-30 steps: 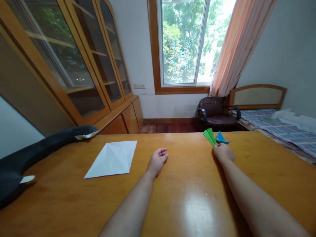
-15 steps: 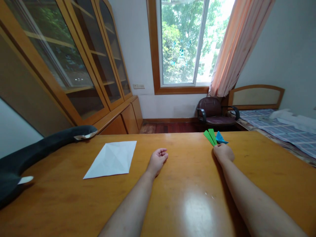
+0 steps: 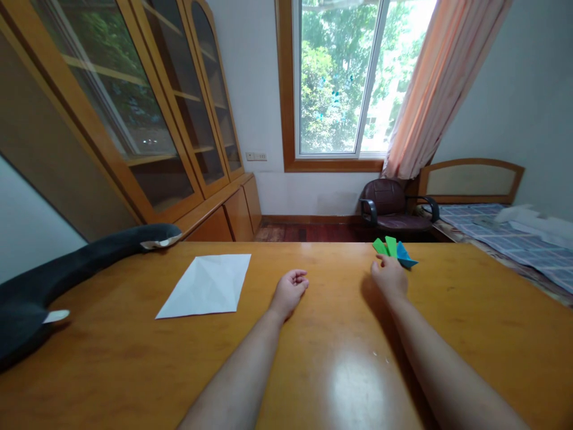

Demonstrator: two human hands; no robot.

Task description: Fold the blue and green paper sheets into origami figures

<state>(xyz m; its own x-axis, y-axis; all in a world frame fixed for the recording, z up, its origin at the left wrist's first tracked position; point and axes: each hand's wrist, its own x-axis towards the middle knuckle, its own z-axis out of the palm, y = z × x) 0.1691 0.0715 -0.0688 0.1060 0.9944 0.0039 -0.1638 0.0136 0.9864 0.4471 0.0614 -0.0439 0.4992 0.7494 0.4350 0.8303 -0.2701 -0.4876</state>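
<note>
My left hand rests on the table with its fingers curled in loosely, and nothing shows in them. Left of it lies a creased white sheet of paper, apart from the hand. My right hand is just in front of a green folded paper piece, its index finger and thumb apart with nothing visible between them. The hand hides the lower part of that piece. Beside it, to the right, sits a blue folded paper piece near the table's far edge.
A dark, curved object with white patches lies along the left of the wooden table. Beyond the far edge stand a brown armchair and a bed. A glass-fronted cabinet is at the left.
My right hand has let go of the green folded paper and shifted a little left. My left hand stays put. The view has turned slightly.
</note>
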